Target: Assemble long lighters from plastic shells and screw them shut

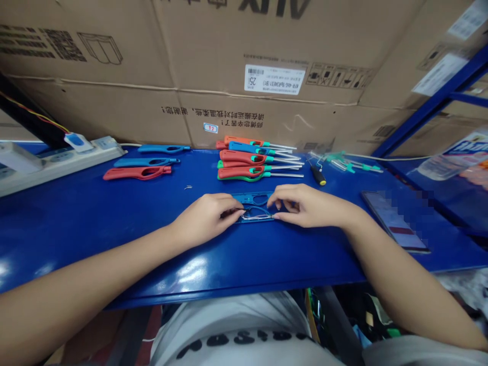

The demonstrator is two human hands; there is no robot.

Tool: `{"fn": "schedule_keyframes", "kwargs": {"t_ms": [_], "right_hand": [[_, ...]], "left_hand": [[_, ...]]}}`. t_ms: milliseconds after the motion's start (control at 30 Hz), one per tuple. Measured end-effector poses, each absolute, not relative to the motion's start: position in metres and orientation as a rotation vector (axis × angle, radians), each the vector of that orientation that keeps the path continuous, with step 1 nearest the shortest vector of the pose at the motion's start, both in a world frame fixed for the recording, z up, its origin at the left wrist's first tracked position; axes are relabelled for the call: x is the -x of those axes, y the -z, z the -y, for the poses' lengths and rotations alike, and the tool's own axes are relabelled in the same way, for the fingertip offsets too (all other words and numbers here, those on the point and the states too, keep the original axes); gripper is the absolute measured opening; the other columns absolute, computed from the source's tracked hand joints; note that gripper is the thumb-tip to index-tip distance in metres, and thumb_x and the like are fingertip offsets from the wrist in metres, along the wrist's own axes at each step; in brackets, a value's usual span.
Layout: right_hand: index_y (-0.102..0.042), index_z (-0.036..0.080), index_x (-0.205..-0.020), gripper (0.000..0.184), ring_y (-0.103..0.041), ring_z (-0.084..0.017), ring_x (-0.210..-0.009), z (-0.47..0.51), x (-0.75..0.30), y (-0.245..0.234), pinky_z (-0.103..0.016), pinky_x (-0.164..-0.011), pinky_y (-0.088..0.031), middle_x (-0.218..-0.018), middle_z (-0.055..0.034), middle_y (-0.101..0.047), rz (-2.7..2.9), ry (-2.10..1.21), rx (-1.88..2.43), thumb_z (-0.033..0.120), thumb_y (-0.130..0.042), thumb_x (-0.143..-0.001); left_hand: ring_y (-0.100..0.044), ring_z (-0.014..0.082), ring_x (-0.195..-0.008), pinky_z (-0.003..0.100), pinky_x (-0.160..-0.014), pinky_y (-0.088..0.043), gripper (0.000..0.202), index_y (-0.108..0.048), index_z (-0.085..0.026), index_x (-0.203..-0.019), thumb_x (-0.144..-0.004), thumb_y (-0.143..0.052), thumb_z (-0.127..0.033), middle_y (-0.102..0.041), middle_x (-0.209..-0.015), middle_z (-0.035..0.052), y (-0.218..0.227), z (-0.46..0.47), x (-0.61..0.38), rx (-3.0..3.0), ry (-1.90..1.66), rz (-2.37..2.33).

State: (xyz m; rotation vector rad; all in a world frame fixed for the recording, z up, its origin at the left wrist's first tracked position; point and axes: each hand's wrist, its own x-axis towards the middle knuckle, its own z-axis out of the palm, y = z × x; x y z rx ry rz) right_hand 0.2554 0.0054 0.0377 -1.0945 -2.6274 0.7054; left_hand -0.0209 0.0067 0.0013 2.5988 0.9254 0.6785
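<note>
Two halves of a blue lighter casing lie in front of me: the far half (pixel 244 197) is flat on the table, and the near half (pixel 249 221) is between my hands. Thin white wires (pixel 259 217) run along the near half. My left hand (pixel 204 216) pinches at its left end, beside a small dark part; what exactly the fingertips hold is hidden. At the right end, my right hand (pixel 305 205) curls its thumb and index finger around the near half, by the wire ends.
Assembled lighters (pixel 244 158) with metal tubes are stacked behind. To the left lie a red casing (pixel 127 174) and blue casings (pixel 158 149), near a power strip (pixel 76 161). A screwdriver (pixel 317 175), green nozzle parts (pixel 343 162) and a phone (pixel 396 221) are on the right. Cardboard boxes (pixel 213 76) stand behind.
</note>
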Motion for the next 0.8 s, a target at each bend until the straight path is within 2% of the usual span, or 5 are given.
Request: {"fn": "schedule_keyframes", "kwargs": {"t_ms": [167, 300, 567, 800], "right_hand": [[-0.064, 0.016, -0.103, 0.015, -0.051, -0.012, -0.070, -0.003, -0.241, -0.029, -0.024, -0.063, -0.040, -0.090, -0.0034, -0.062, 2.647, -0.711, 1.068, 0.025, -0.066, -0.090], [-0.062, 0.016, -0.093, 0.005, -0.050, -0.011, -0.069, -0.004, -0.243, -0.027, -0.023, -0.061, -0.040, -0.088, -0.0024, -0.063, 2.606, -0.761, 1.078, 0.017, -0.064, -0.089], [-0.060, 0.017, -0.095, 0.013, -0.050, -0.012, -0.071, -0.002, -0.245, -0.034, -0.023, -0.063, -0.040, -0.087, -0.0014, -0.061, 2.631, -0.830, 0.998, 0.010, -0.056, -0.085], [-0.060, 0.018, -0.095, 0.013, -0.050, -0.013, -0.074, 0.000, -0.246, -0.034, -0.024, -0.067, -0.038, -0.092, -0.0017, -0.061, 2.725, -0.798, 0.931, 0.013, -0.059, -0.084]], "left_hand": [[-0.067, 0.0163, -0.074, 0.026, -0.068, -0.051, 0.018, -0.075, -0.016, -0.102, -0.095, -0.059, -0.022, -0.074, -0.086, 0.0052, -0.004, -0.004, 0.021, -2.613, -0.686, -0.944], [-0.069, 0.0183, -0.082, 0.028, -0.075, -0.053, 0.022, -0.076, -0.016, -0.105, -0.096, -0.056, -0.021, -0.075, -0.093, 0.0069, -0.005, -0.004, 0.022, -2.618, -0.661, -0.914], [-0.069, 0.0187, -0.083, 0.031, -0.078, -0.054, 0.024, -0.077, -0.017, -0.107, -0.098, -0.056, -0.022, -0.072, -0.093, 0.0076, -0.003, -0.006, 0.023, -2.606, -0.647, -0.904], [-0.066, 0.0166, -0.080, 0.028, -0.076, -0.053, 0.019, -0.079, -0.018, -0.101, -0.096, -0.061, -0.021, -0.069, -0.087, 0.0055, 0.001, -0.008, 0.019, -2.549, -0.755, -0.924]]}}
